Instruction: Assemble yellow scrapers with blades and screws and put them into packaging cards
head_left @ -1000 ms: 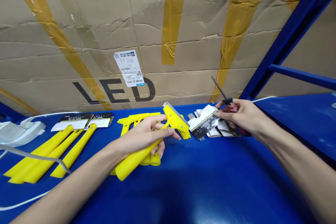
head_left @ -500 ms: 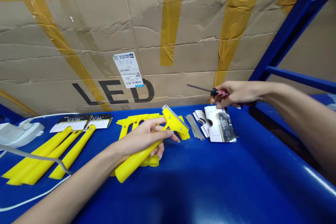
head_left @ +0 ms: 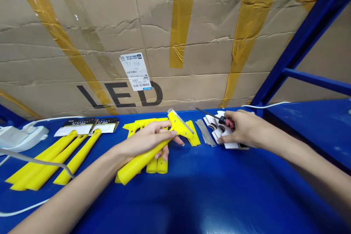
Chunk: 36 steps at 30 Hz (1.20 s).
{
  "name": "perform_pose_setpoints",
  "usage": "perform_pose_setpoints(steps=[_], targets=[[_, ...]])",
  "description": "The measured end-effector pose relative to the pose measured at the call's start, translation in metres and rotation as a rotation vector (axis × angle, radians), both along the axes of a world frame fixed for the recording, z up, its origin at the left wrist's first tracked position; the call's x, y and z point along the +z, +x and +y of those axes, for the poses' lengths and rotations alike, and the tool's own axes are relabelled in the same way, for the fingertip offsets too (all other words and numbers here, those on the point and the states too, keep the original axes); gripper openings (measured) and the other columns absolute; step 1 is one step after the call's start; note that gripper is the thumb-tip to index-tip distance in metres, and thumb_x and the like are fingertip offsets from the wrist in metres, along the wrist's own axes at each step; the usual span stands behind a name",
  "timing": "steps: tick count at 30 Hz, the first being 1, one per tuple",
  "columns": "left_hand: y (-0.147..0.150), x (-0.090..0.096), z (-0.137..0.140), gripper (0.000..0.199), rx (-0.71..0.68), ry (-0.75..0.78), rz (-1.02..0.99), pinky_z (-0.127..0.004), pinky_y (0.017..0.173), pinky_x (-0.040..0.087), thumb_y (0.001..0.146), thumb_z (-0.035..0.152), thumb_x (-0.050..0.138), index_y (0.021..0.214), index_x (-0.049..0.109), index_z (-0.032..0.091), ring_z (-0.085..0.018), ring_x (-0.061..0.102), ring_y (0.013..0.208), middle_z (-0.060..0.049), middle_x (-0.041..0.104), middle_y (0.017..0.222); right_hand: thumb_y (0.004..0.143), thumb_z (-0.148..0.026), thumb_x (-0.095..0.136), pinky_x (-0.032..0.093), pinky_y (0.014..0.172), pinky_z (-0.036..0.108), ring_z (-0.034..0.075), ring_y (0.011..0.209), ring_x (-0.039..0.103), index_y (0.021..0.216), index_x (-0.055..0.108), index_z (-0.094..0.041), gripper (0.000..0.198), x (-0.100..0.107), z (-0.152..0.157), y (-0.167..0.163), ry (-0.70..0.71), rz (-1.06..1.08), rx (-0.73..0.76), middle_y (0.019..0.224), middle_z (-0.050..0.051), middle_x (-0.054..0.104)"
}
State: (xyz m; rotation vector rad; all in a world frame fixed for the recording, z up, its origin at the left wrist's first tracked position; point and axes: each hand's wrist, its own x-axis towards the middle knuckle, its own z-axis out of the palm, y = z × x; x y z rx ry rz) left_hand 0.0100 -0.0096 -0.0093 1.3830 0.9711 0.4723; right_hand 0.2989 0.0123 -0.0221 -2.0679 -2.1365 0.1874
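Note:
My left hand [head_left: 155,137] is closed round a yellow scraper [head_left: 144,159], its head with a metal blade and screws pointing up and right. Beneath and behind it lie several yellow scraper handles [head_left: 131,127]. In my right hand [head_left: 242,128] is a screwdriver [head_left: 227,121] with a red and black handle, its shaft pointing left. The fingers of that hand are just over white and black cards [head_left: 214,121]; whether they touch them I cannot tell. Between the two hands lie flat metal blades [head_left: 205,132] and small yellow pieces [head_left: 194,139].
Several long yellow handles [head_left: 78,157] lie at the left with packaging cards [head_left: 76,126] behind them. A white power strip [head_left: 35,137] and cables are at the far left. A large taped cardboard box [head_left: 109,44] stands behind the blue surface [head_left: 205,197]. A blue post [head_left: 296,40] rises at the right.
My right hand has come down and slightly left with the screwdriver, to the cards. My left hand still holds the scraper, nearly in place. The view has shifted slightly.

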Motion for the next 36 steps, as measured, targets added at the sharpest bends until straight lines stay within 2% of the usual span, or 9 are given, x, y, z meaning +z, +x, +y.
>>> perform_pose_setpoints(steps=[4,10,13,16,20,22,25,31,36], targets=[[0.001,-0.004,-0.001,0.023,-0.003,-0.011,-0.017,-0.018,0.04,0.038,0.093,0.038,0.062,0.1,0.058,0.016,-0.006,0.054,0.04,-0.007,0.075,0.082,0.061,-0.025,0.073,0.032,0.05,0.029,0.017,0.057,0.053,0.065,0.046,-0.025,0.027,-0.009,0.009,0.003,-0.003,0.074,0.025,0.059,-0.002,0.057],[0.002,-0.004,-0.002,0.024,-0.013,-0.02,-0.031,-0.017,0.041,0.039,0.095,0.037,0.06,0.104,0.057,0.015,-0.004,0.057,0.045,-0.014,0.074,0.108,0.067,-0.022,0.068,0.037,0.053,0.027,0.015,0.058,0.055,0.071,0.051,-0.023,0.018,-0.005,0.019,0.004,0.032,0.172,0.039,0.062,-0.003,0.06],[-0.001,0.001,-0.002,0.027,0.029,-0.024,-0.014,-0.017,0.041,0.039,0.094,0.037,0.061,0.109,0.057,0.016,-0.009,0.065,0.051,-0.009,0.072,0.096,0.074,-0.024,0.066,0.037,0.052,0.025,0.013,0.056,0.053,0.085,0.056,-0.022,0.015,0.001,0.005,-0.001,0.1,0.253,0.029,0.067,-0.003,0.061],[-0.006,0.004,-0.002,0.04,0.098,-0.052,-0.052,-0.016,0.038,0.035,0.091,0.035,0.066,0.124,0.053,0.016,-0.016,0.072,0.06,-0.004,0.068,0.084,0.08,-0.037,0.068,0.029,0.04,0.023,0.011,0.046,0.048,0.098,0.061,-0.023,0.024,0.011,-0.017,-0.005,-0.042,0.651,0.083,0.064,-0.004,0.058],[-0.015,0.004,-0.003,0.046,0.159,-0.096,-0.158,-0.014,0.035,0.03,0.091,0.029,0.066,0.132,0.051,0.016,-0.015,0.071,0.058,-0.005,0.069,0.079,0.072,-0.049,0.081,0.054,0.056,0.025,0.022,0.079,0.071,0.111,0.066,-0.025,0.048,0.018,-0.042,-0.001,-0.033,0.84,0.168,0.092,0.004,0.074],[-0.018,0.003,-0.004,0.045,0.17,-0.104,-0.168,-0.014,0.035,0.031,0.091,0.026,0.065,0.133,0.052,0.016,-0.014,0.07,0.055,-0.005,0.07,0.075,0.072,-0.051,0.082,0.061,0.07,0.031,0.026,0.091,0.073,0.105,0.068,-0.026,0.044,0.015,-0.049,0.004,0.002,0.9,0.159,0.096,0.006,0.077],[-0.019,0.002,-0.006,0.044,0.21,-0.107,-0.147,-0.014,0.036,0.033,0.09,0.026,0.066,0.131,0.053,0.015,-0.012,0.066,0.05,-0.004,0.069,0.069,0.072,-0.051,0.082,0.063,0.078,0.038,0.027,0.088,0.075,0.087,0.074,-0.026,0.031,0.006,-0.053,0.011,0.058,0.909,0.148,0.094,0.007,0.079],[-0.018,-0.004,-0.005,0.032,0.204,-0.061,-0.114,-0.014,0.034,0.032,0.085,0.038,0.074,0.101,0.057,0.016,-0.014,0.067,0.051,-0.002,0.065,0.068,0.072,-0.048,0.082,0.064,0.084,0.046,0.03,0.087,0.078,0.093,0.08,-0.028,0.03,-0.006,-0.054,0.011,0.06,0.999,0.053,0.092,0.007,0.081],[-0.017,-0.008,-0.006,0.038,0.194,-0.065,-0.049,-0.014,0.035,0.035,0.086,0.042,0.072,0.104,0.051,0.016,-0.013,0.063,0.047,-0.004,0.067,0.059,0.073,-0.049,0.082,0.063,0.087,0.048,0.031,0.087,0.078,0.09,0.08,-0.026,0.028,-0.009,-0.055,0.002,0.093,1.017,0.075,0.091,0.007,0.081]])
